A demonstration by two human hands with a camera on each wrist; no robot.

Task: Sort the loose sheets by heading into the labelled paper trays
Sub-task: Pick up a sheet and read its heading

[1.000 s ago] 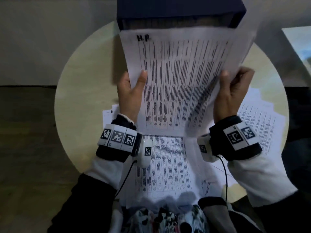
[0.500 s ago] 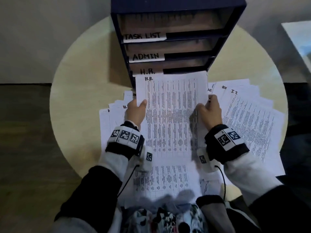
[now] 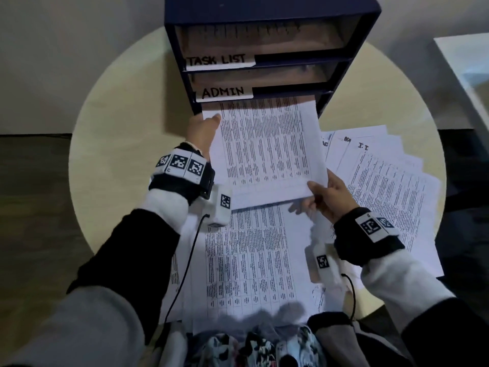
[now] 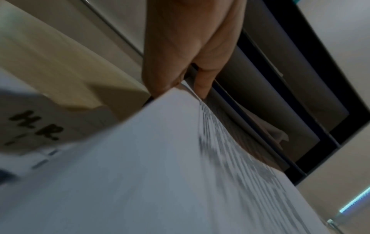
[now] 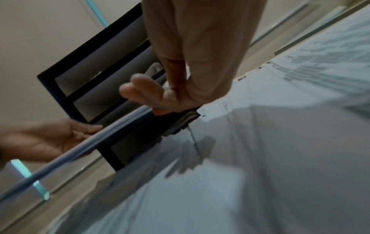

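While our left hand point(image 3: 202, 129) pinches the sheet point(image 3: 267, 152) at its far left corner and our right hand point(image 3: 330, 196) grips its near right corner, its far edge enters the tray point(image 3: 324, 100) under ADMIN.

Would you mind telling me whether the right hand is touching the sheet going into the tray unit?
Touching: the head view shows the right hand pinching the sheet's near right corner.

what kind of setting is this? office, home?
Probably a home or small-office paperwork spot, not certain. A dark tray rack labelled TASK LIST and ADMIN stands on a round pale table; printed sheets are fanned out, and both hands feed one sheet in.
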